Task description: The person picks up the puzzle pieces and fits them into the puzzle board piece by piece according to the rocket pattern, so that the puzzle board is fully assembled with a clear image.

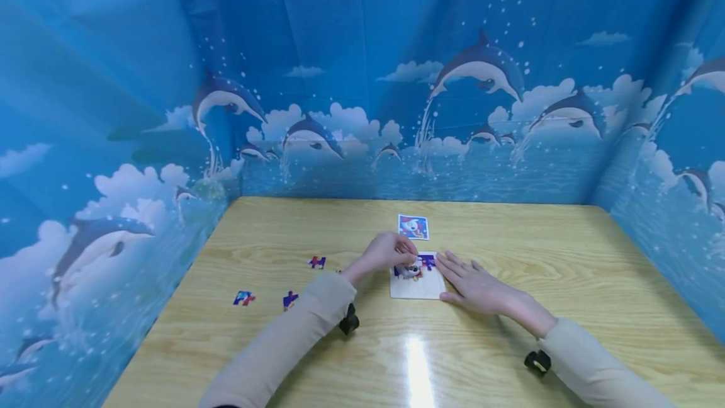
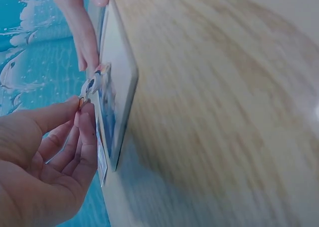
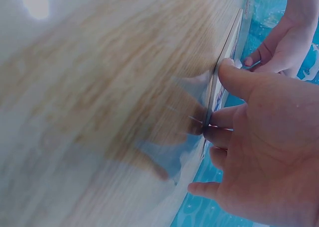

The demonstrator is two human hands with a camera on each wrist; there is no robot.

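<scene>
A white puzzle board [image 1: 416,291] lies on the table with several joined or placed jigsaw pieces [image 1: 427,261] along its upper part. My left hand [image 1: 392,250] is over the board's upper left corner. Between its thumb and forefinger it pinches a jigsaw piece [image 2: 90,86], tilted up off the board, as the left wrist view shows. My right hand [image 1: 478,285] rests at the board's right edge with its fingers stretched out, the thumb near the lower right corner. In the right wrist view its fingertips touch the board's edge.
Behind the board lies a small picture card [image 1: 413,227] with a white cartoon figure. Loose jigsaw pieces are spread to the left, among them a purple and red one [image 1: 317,262], a blue and red one [image 1: 244,298] and one [image 1: 290,299] beside the left sleeve. A dolphin-print curtain [image 1: 362,162] borders the table.
</scene>
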